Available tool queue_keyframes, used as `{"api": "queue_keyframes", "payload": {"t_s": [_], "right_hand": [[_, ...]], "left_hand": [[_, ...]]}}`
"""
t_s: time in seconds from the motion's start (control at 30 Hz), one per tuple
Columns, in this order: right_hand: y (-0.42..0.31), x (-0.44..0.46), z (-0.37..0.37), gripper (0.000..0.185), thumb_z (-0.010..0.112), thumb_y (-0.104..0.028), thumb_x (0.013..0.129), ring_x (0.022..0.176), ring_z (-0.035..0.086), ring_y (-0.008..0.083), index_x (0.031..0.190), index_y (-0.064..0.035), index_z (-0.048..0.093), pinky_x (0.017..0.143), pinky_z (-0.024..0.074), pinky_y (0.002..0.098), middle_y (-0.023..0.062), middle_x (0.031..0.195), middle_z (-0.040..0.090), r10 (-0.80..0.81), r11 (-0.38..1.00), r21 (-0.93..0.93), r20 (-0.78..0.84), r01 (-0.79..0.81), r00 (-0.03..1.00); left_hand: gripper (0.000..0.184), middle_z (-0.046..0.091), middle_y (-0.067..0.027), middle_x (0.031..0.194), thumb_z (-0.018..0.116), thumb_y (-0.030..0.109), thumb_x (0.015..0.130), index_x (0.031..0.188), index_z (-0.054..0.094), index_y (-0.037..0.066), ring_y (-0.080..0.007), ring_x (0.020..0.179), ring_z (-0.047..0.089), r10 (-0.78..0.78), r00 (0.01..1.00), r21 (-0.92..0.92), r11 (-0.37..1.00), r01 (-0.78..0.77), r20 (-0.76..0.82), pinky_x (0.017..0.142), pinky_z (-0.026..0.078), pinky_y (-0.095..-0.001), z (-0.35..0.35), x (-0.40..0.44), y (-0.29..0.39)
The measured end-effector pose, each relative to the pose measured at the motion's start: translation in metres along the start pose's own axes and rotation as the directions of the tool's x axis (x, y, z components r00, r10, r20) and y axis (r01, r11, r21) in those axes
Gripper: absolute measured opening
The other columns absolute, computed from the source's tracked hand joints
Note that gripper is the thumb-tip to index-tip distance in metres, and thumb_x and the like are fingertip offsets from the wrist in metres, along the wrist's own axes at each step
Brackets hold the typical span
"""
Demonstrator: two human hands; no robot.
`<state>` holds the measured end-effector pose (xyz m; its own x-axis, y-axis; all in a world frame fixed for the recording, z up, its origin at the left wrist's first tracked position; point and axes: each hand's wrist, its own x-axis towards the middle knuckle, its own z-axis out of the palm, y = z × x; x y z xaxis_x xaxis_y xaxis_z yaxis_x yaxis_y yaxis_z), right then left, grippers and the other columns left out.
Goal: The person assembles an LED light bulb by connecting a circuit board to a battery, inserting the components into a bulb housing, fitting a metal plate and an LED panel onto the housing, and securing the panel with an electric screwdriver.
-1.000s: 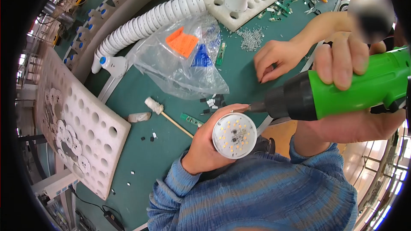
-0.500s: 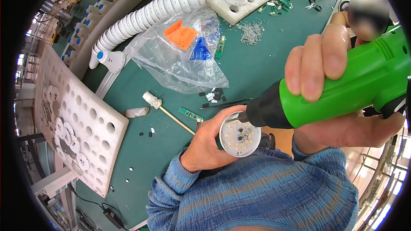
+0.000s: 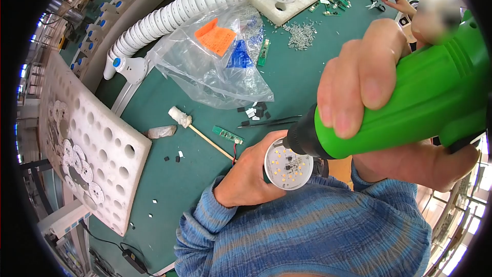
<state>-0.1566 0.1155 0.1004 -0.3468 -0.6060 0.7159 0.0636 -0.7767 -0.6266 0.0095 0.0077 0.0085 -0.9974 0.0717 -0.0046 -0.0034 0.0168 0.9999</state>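
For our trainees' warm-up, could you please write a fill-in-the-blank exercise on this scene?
The right hand grips a power tool whose body is coloured ____.
The round lamp part is held in the person's ____ hand.
The paper slip with the plastic bag is coloured ____.
Near another person's hand lies a black-handled pair of ____.

Missing words: green; left; orange; scissors.

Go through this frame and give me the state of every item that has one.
Lamp: held in the left hand, LED side exposed.
Green power driver: gripped in the right hand, nose at the lamp's edge; running or not, cannot tell.
Clear plastic bag: crumpled.
White cups: nested in a row.
Small metal pieces: loose, heaped.
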Motion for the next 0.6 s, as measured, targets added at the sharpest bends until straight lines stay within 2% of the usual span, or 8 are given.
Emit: {"api": "queue_keyframes", "payload": {"t_s": [0.2, 0.3, 0.37, 0.43, 0.47, 0.53, 0.6], "right_hand": [[0.001, 0.005, 0.002, 0.088, 0.066, -0.057, 0.077, 0.068, 0.054, 0.0196, 0.137, -0.0034, 0.03, 0.061, 0.0447, 0.0331, 0.0085, 0.096, 0.048, -0.004, 1.0, 0.02, 0.034, 0.004, 0.999], [-0.009, 0.007, -0.002, 0.089, 0.066, -0.057, 0.077, 0.067, 0.055, 0.0198, 0.138, -0.0036, 0.029, 0.06, 0.0453, 0.0331, 0.0086, 0.096, 0.048, -0.063, 0.998, -0.006, -0.028, 0.063, 0.998], [-0.024, 0.007, -0.017, 0.079, 0.062, -0.054, 0.081, 0.066, 0.054, 0.0213, 0.135, -0.0052, 0.032, 0.06, 0.0452, 0.0337, 0.0098, 0.096, 0.049, -0.194, 0.957, -0.244, -0.144, 0.155, 0.971], [-0.022, -0.002, -0.043, 0.06, 0.055, -0.047, 0.087, 0.066, 0.054, 0.0232, 0.127, -0.0061, 0.037, 0.062, 0.0458, 0.0348, 0.0114, 0.091, 0.051, -0.341, 0.84, -0.524, -0.312, 0.139, 0.887], [-0.014, -0.006, -0.055, 0.05, 0.05, -0.043, 0.089, 0.067, 0.054, 0.0242, 0.122, -0.0066, 0.039, 0.063, 0.0463, 0.0355, 0.0121, 0.088, 0.052, -0.402, 0.804, -0.585, -0.395, 0.111, 0.826], [0.006, -0.02, -0.084, 0.048, 0.063, -0.018, 0.083, 0.07, 0.059, 0.0245, 0.117, 0.0013, 0.035, 0.066, 0.0503, 0.0352, 0.0161, 0.087, 0.055, -0.487, 0.764, -0.632, -0.431, 0.13, 0.76], [0.02, -0.029, -0.099, 0.047, 0.062, -0.015, 0.082, 0.068, 0.059, 0.0227, 0.117, 0.0013, 0.035, 0.065, 0.05, 0.034, 0.0151, 0.086, 0.055, -0.494, 0.747, -0.663, -0.498, 0.054, 0.713]], "left_hand": [[0.078, 0.06, -0.013, 0.115, 0.074, 0.002, 0.064, 0.133, 0.038, 0.001, -0.022, 0.108, 0.058, -0.031, 0.999, -0.052, 0.998, 0.033, 0.027, 0.094, 0.043, -0.0322, -0.002, 0.004, -0.006], [0.076, 0.058, -0.0105, 0.117, 0.073, 0.001, 0.065, 0.133, 0.039, 0.001, -0.02, 0.108, 0.057, -0.074, 0.997, -0.011, 0.997, 0.074, 0.017, 0.095, 0.042, -0.0317, -0.005, 0.008, -0.002], [0.075, 0.057, -0.0096, 0.118, 0.072, 0.0, 0.065, 0.133, 0.039, 0.002, -0.0188, 0.11, 0.055, -0.048, 0.995, -0.055, 0.998, 0.043, -0.085, 0.095, 0.042, -0.0311, -0.003, 0.011, -0.003], [0.073, 0.053, -0.0089, 0.122, 0.069, -0.003, 0.068, 0.135, 0.038, 0.002, -0.0173, 0.113, 0.051, -0.077, 0.988, -0.167, 0.984, 0.055, -0.132, 0.097, 0.04, -0.0305, -0.005, 0.008, -0.003], [0.076, 0.052, -0.0083, 0.123, 0.07, -0.002, 0.068, 0.135, 0.037, 0.001, -0.0166, 0.114, 0.051, -0.065, 0.987, -0.181, 0.983, 0.038, -0.145, 0.097, 0.04, -0.0299, -0.007, 0.007, -0.003], [0.081, 0.05, -0.0069, 0.125, 0.074, -0.001, 0.066, 0.137, 0.035, 0.001, -0.0153, 0.114, 0.051, -0.051, 0.984, -0.208, 0.978, 0.015, -0.17, 0.097, 0.04, -0.0287, -0.008, 0.006, -0.005], [0.086, 0.05, -0.0086, 0.125, 0.075, 0.003, 0.067, 0.14, 0.03, 0.0, -0.0158, 0.114, 0.051, -0.095, 0.981, -0.245, 0.968, 0.052, -0.167, 0.098, 0.04, -0.0294, -0.008, 0.004, -0.005]]}}
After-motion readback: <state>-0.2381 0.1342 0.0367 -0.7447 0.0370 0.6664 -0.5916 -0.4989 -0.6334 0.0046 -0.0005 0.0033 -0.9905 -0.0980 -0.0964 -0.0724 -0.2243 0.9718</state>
